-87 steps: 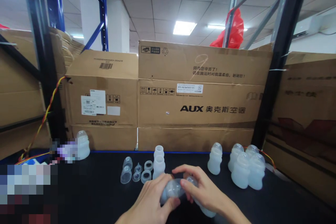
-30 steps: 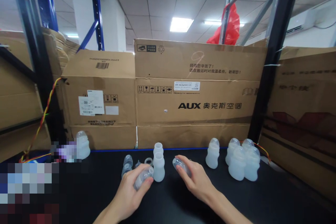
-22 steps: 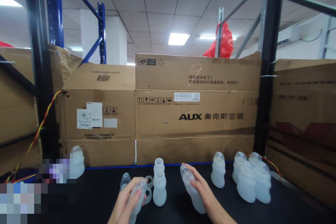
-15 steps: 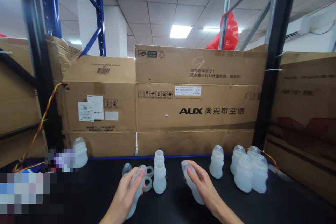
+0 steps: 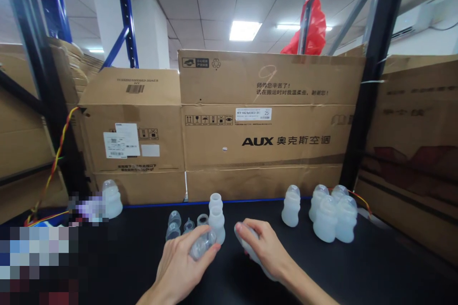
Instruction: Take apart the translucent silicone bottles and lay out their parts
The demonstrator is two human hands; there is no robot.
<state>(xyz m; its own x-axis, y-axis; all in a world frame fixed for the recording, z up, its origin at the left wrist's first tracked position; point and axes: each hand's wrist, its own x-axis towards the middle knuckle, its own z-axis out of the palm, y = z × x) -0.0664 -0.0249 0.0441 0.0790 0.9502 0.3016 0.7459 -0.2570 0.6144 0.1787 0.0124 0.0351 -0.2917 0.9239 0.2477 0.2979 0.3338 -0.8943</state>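
My left hand (image 5: 186, 262) is closed around a baby bottle (image 5: 203, 246); its clear domed cap shows between thumb and fingers, and the hand hides most of its body. Tilted to the left, another frosted baby bottle (image 5: 258, 258) is gripped by my right hand (image 5: 266, 248). Two uncapped bottles (image 5: 216, 228) stand one behind the other just beyond my left hand. Clear caps (image 5: 174, 219), a teat (image 5: 189, 225) and a ring (image 5: 202, 219) lie beside them, partly hidden by the left fingers.
Several capped bottles (image 5: 325, 219) stand grouped at the right, with a single capped bottle (image 5: 291, 207) left of them. Another bottle (image 5: 112, 200) is at the far left, near a blurred-out area. Cardboard panels (image 5: 265, 152) wall the back of the black tabletop (image 5: 125, 257).
My left hand has turned and moved right, tipping its bottle so the cap points towards me. My right hand has shifted left, its bottle tilting further. The view has tilted down slightly.
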